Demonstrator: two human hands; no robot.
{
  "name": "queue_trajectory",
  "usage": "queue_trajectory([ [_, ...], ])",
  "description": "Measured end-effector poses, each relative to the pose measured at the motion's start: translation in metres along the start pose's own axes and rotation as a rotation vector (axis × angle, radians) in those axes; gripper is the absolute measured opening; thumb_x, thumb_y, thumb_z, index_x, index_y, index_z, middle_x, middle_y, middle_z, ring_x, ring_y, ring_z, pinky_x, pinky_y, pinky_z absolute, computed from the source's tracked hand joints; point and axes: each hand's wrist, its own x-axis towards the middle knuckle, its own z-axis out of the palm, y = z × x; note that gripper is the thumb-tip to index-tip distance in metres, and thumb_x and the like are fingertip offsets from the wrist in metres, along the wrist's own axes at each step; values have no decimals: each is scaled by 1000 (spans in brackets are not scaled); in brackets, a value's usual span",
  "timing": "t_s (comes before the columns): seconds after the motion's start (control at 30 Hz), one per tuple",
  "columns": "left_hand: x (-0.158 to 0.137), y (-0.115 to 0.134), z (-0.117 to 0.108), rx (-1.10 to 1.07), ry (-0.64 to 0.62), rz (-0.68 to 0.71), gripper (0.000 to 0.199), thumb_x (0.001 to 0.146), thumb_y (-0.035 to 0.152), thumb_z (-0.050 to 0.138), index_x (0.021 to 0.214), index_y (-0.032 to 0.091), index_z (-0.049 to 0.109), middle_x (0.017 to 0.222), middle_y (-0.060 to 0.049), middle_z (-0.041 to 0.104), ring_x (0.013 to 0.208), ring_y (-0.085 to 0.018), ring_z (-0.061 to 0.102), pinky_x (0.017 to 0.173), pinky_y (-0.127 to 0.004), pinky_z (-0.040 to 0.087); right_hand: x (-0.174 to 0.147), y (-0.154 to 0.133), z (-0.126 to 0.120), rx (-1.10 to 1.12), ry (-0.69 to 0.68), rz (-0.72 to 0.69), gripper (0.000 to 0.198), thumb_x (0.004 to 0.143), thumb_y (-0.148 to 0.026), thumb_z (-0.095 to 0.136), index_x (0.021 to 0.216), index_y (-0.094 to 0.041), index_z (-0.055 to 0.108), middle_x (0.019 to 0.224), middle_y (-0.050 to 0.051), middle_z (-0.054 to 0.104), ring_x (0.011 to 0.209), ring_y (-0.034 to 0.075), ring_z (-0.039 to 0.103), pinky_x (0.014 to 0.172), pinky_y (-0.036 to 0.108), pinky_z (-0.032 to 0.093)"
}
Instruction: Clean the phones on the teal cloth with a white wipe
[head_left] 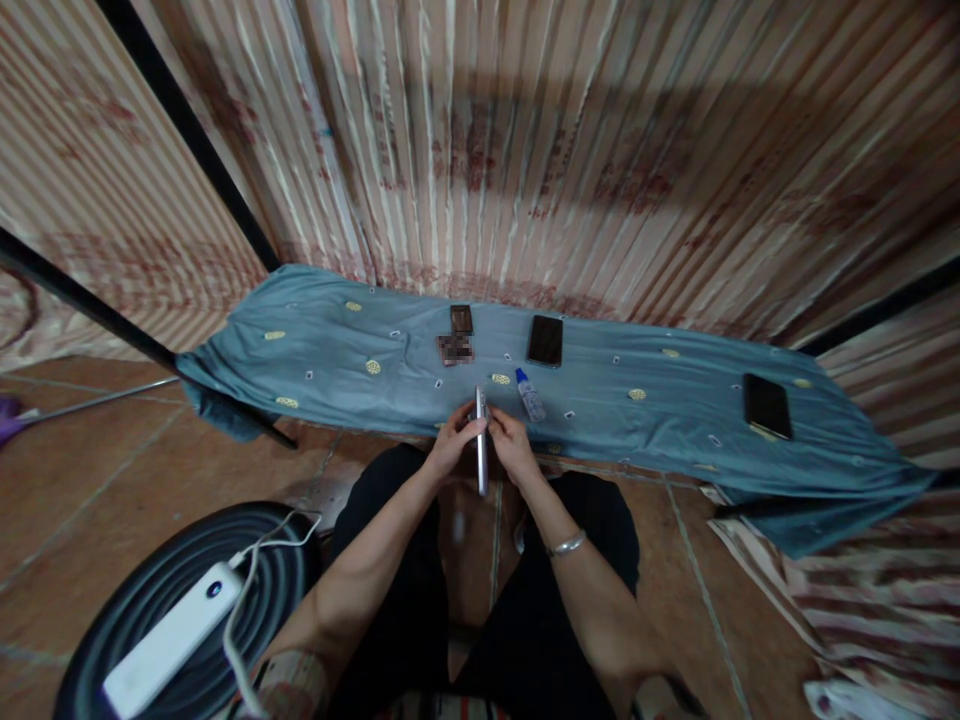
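Observation:
Both of my hands hold a thin silver phone (481, 450) on its edge, seen edge-on, in front of a blue cloth (315, 350). My left hand (451, 440) grips its left face and my right hand (510, 443) its right face. A small white bottle with a blue cap (530, 394) lies on the cloth just beyond my right hand. Farther back lie a black phone (545, 340), a small dark card-like item (461, 319) and a blurred patch (455, 349). My right wrist carries a silver bracelet (566, 545).
Another black phone (766, 405) lies at the cloth's right end. A round black stool (150, 590) at lower left carries a white power bank (172, 635) with a white cable. Striped curtain fabric (525, 150) hangs behind. The floor is brown tile (90, 470).

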Motion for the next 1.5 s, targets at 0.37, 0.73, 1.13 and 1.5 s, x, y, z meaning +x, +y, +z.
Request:
queue_trajectory([
  [0.37, -1, 6, -1, -71, -96, -68, 52, 55, 41, 88, 97, 14, 76, 99, -10, 76, 99, -27, 67, 84, -32, 48, -7, -7, 5, 135, -76, 111, 27, 83, -38, 64, 99, -21, 78, 101, 4, 80, 103, 27, 72, 100, 46, 53],
  [0.73, 5, 26, -14, -163, 58, -130, 51, 51, 40, 90, 91, 15, 69, 101, -10, 75, 98, -24, 67, 77, -32, 50, -34, -31, 2, 266, -303, 222, 46, 77, -59, 71, 98, -18, 79, 86, 4, 77, 86, 23, 71, 84, 38, 56],
  [1.13, 17, 30, -24, -278, 116, -26, 47, 53, 23, 92, 90, 17, 64, 94, -2, 71, 83, -16, 70, 84, -32, 56, -47, -39, -7, 320, -402, 366, 63, 69, -73, 73, 94, -16, 78, 86, 6, 74, 84, 21, 66, 85, 35, 48],
  [1.5, 10, 24, -23, -275, 2, -89, 63, 63, 39, 90, 115, 24, 56, 108, -5, 72, 95, -24, 73, 86, -39, 55, -45, -42, -5, 403, -293, 409, 50, 65, -61, 82, 90, -18, 79, 80, 3, 73, 80, 20, 67, 83, 34, 49],
])
